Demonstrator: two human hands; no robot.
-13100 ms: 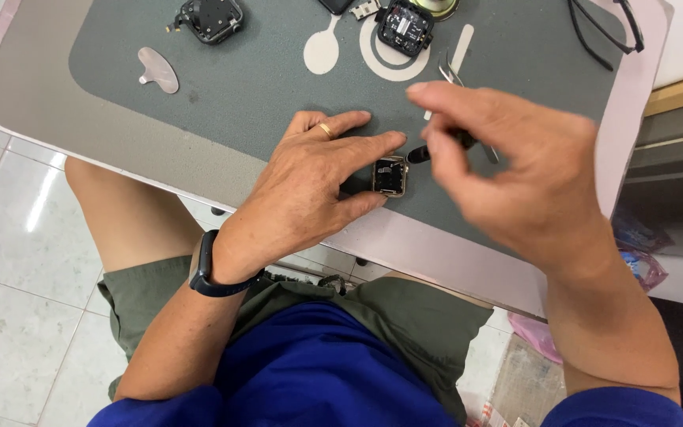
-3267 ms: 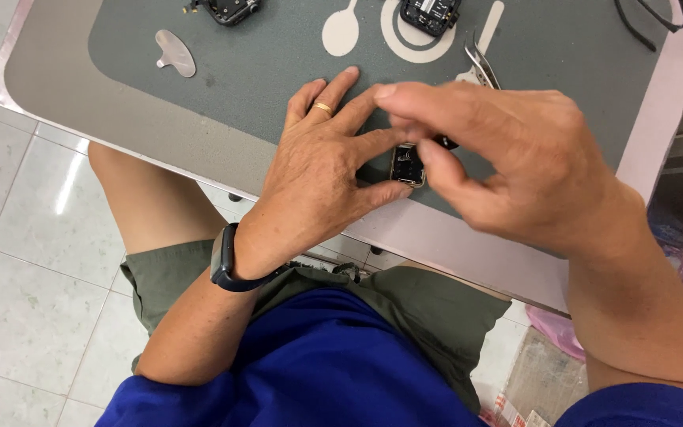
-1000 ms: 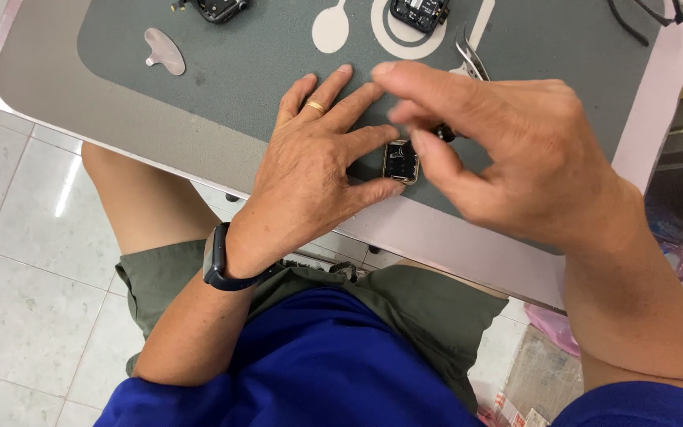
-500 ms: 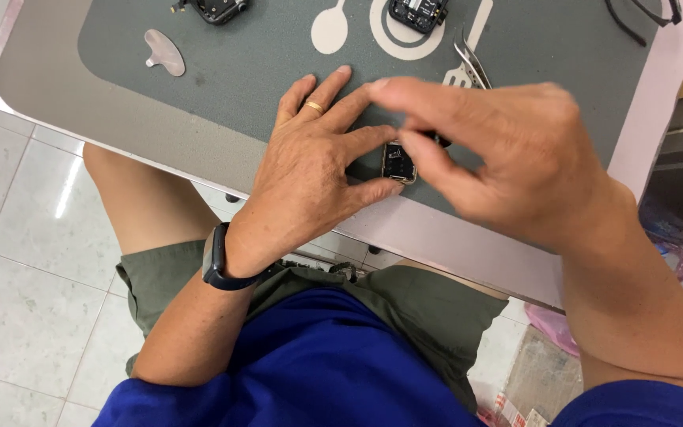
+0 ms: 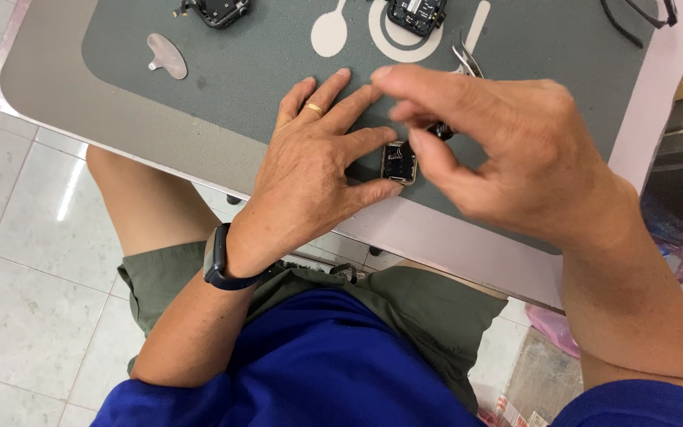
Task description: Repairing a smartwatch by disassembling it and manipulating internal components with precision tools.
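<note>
1. My left hand (image 5: pixel 310 170) lies flat on the grey mat (image 5: pixel 199 103), thumb and forefinger closed on the small open watch case (image 5: pixel 399 162) to steady it.
2. My right hand (image 5: pixel 507 150) hovers over it, fingertips pinched on a thin dark tool (image 5: pixel 440 130).
3. Tweezers (image 5: pixel 466 57), a metal pick (image 5: pixel 167 55) and another watch body (image 5: pixel 415 12) lie well apart; my right hand hides most of the case.

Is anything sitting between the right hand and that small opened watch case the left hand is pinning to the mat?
Nothing visible does. The small square opened watch case lies on the grey work mat, held between the left hand thumb and forefinger. The right hand hovers directly over it, pinching a thin dark tool whose tip cannot be made out.
</note>
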